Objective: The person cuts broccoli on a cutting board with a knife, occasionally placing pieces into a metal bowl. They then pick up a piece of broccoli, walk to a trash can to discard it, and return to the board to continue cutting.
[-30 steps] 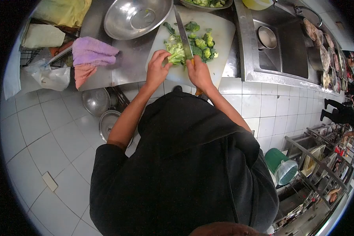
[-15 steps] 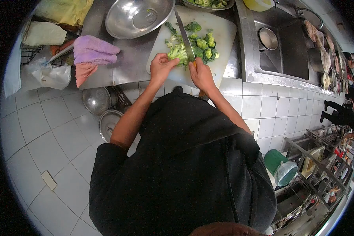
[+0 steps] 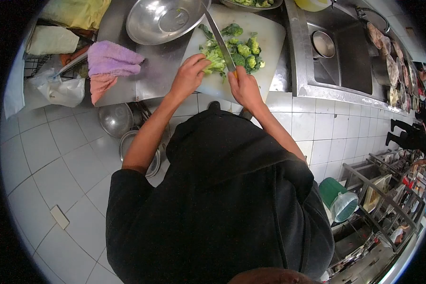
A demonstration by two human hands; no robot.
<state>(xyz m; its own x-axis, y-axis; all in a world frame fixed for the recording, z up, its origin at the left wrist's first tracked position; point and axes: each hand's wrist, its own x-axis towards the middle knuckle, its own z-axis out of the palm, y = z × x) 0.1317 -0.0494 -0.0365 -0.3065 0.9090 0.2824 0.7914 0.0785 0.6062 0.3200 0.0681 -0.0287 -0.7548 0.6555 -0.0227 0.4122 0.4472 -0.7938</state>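
Note:
My right hand [image 3: 246, 86] is wrapped round the handle of a long kitchen knife [image 3: 219, 39], its blade pointing away from me over a white cutting board [image 3: 271, 43]. With closed fingers, my left hand [image 3: 190, 74] grips a pale green head of broccoli [image 3: 215, 61] just left of the blade. Cut broccoli florets [image 3: 244, 50] lie in a loose pile on the board, right of the knife. A wide metal bowl [image 3: 146, 22] stands beyond the board's left corner, with a small green scrap inside.
Purple and pink cloths [image 3: 113, 59] lie at the counter's left. On the right is a metal sink [image 3: 345, 71] holding a small round pot [image 3: 323, 44]. Another bowl of broccoli [image 3: 255, 4] stands at the back. Metal pans [image 3: 116, 119] sit below the counter.
My left hand has shifted left on the broccoli, its wrist turned and fingers curled more. The knife has moved slightly left and away, its tip now at the metal bowl's rim.

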